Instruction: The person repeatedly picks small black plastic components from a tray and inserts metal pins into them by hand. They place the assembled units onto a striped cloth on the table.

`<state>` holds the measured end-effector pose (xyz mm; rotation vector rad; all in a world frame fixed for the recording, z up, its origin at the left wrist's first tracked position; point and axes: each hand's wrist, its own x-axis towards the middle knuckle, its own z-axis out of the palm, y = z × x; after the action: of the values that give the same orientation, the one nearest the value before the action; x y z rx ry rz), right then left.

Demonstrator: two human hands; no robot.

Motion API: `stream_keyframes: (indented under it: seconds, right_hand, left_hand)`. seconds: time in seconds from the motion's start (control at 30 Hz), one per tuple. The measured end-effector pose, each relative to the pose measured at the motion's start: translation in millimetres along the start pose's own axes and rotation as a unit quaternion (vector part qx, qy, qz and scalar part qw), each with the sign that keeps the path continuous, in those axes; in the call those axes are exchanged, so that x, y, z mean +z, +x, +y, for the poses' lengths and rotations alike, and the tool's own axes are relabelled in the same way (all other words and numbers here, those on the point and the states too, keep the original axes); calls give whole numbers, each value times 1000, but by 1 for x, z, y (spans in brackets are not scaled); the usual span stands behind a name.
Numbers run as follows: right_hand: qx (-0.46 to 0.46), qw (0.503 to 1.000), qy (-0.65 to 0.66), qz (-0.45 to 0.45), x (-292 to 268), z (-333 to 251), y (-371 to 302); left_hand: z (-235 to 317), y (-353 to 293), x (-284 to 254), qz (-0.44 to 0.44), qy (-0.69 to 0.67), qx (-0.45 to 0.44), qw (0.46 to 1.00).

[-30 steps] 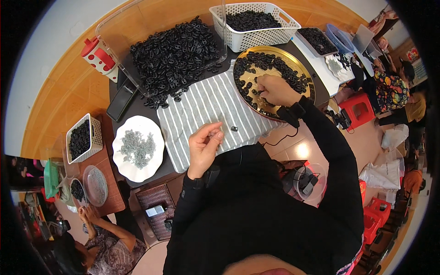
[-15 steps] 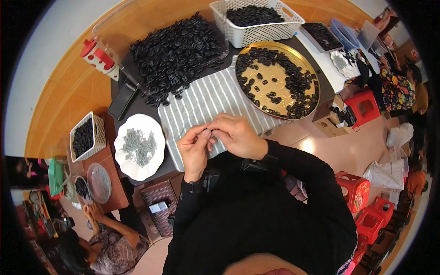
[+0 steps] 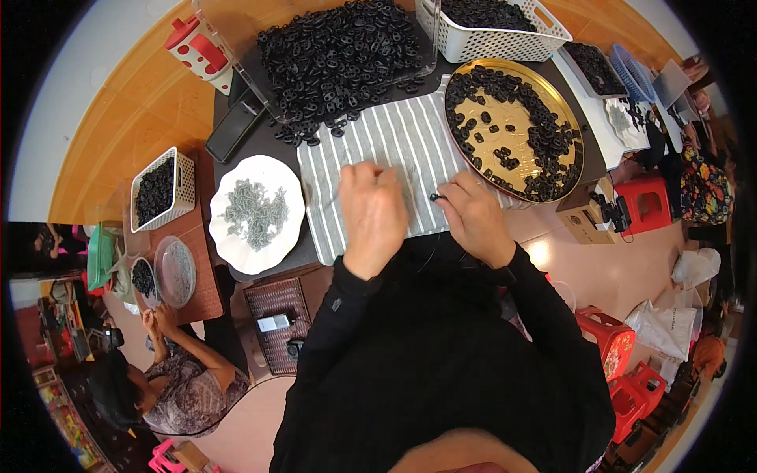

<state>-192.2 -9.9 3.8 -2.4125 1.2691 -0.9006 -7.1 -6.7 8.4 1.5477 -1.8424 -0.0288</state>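
Observation:
My right hand (image 3: pixel 479 221) pinches a small black plastic piece (image 3: pixel 434 197) between thumb and forefinger, above a grey-and-white striped cloth (image 3: pixel 418 134). My left hand (image 3: pixel 373 217) hovers over the same cloth, apart from the right. Its fingers curl down and are blurred, so what they hold, if anything, is hidden. Beyond it, a clear bin (image 3: pixel 433 55) holds a large heap of black two-holed oval pieces (image 3: pixel 339 63), some spilling onto the table. A gold round tray (image 3: pixel 512 130) with similar black pieces lies beside my right hand. Left of the cloth, a white scalloped plate (image 3: pixel 229 248) carries small grey spring-like parts (image 3: pixel 254 214).
A white basket (image 3: pixel 505 43) of black parts stands at the back right. A phone (image 3: pixel 235 130) and a red-and-white spotted container (image 3: pixel 201 55) are at the back left. Another person's hands (image 3: pixel 158 322) work at a brown side table (image 3: pixel 201 284). Red stools (image 3: pixel 643 205) stand to the right.
My hands were together over the cloth and have separated. The left has moved forward; the right has shifted right with the small black piece. The whole view has shifted slightly.

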Motion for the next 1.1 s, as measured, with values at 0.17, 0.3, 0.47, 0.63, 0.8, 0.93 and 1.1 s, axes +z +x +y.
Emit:
stream_keyframes:
  seconds: [0.17, 0.3, 0.47, 0.63, 0.8, 0.93, 1.1]
  right_hand:
    - [2, 1000, 6, 24, 3, 3, 0]
    - [16, 998, 25, 47, 7, 3, -2]
    - [22, 997, 44, 52, 7, 7, -3]
    - [34, 998, 30, 41, 4, -1, -2]
    - [9, 999, -8, 33, 5, -6, 1]
    - [-71, 994, -85, -16, 5, 1, 4]
    - [-76, 987, -138, -24, 4, 5, 10]
  left_hand:
    - [10, 10, 18, -25, 14, 17, 999]
    - [6, 9, 28, -27, 16, 26, 999]
    - [1, 9, 28, 18, -71, 16, 997]
    - [-7, 2, 19, -4, -171, -64, 983]
    - [-15, -14, 23, -23, -404, -209, 890]
    - [-8, -14, 22, 1, -520, -243, 819]
    - [-19, -18, 25, -21, -566, -204, 798]
